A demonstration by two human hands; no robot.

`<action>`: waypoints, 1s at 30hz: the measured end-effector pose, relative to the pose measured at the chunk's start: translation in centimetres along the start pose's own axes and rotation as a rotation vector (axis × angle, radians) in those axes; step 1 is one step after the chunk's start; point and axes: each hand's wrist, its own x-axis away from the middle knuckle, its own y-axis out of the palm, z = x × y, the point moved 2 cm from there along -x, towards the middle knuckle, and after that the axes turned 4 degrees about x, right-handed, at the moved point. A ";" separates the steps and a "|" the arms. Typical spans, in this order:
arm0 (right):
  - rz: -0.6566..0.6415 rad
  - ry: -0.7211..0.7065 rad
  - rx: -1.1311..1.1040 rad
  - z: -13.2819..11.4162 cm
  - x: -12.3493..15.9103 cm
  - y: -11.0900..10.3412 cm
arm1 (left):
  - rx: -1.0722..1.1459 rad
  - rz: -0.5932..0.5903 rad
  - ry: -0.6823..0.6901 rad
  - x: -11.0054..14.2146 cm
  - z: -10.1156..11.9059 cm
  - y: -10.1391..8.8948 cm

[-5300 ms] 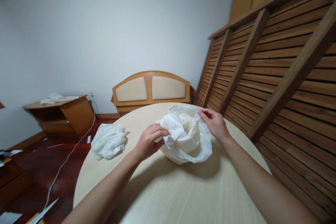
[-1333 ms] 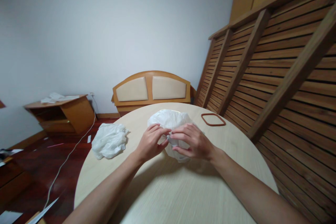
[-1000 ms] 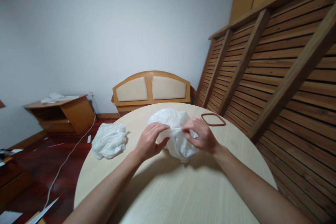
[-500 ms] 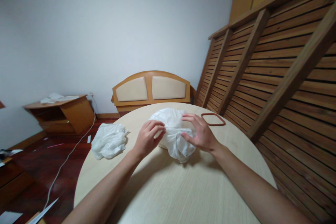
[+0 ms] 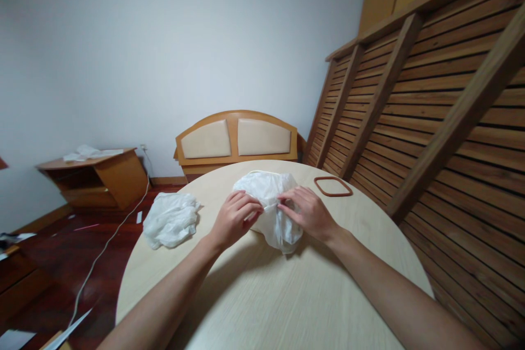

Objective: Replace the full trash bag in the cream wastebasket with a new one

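Note:
A thin white plastic bag (image 5: 279,229) lies bunched over something on the round table, and what is under it is mostly hidden; a pale curved rim shows at its far edge. My left hand (image 5: 237,217) pinches a fold of the bag from the left, thumb and fingers together. From the right, my right hand (image 5: 309,212) has its thumb and fingertips closed on the same fold, close to the left fingertips. Left of my hands, a second crumpled white plastic bag (image 5: 171,220) rests near the table edge.
A brown rounded-square frame (image 5: 333,186) lies at the table's right rear. The pale round table (image 5: 262,306) stands before a padded headboard (image 5: 235,139). Wooden slatted panels (image 5: 410,115) lean on the right. A low cabinet (image 5: 98,175) and a white cable (image 5: 110,240) are at left.
My right hand was spread apart and has closed its fingers on the bag, moving slightly left. My left hand has come slightly inward. The far rim under the bag now shows.

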 end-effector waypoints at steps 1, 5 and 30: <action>-0.005 -0.005 0.000 0.0 0.0 0.0 | 0.001 -0.013 0.008 0.0 0.1 0.0; -0.057 -0.048 -0.049 0.1 0.1 0.1 | 0.032 -0.049 0.057 0.0 0.5 0.3; -0.007 0.164 0.104 4.4 1.0 -1.0 | 0.011 0.070 -0.254 1.1 -1.9 0.1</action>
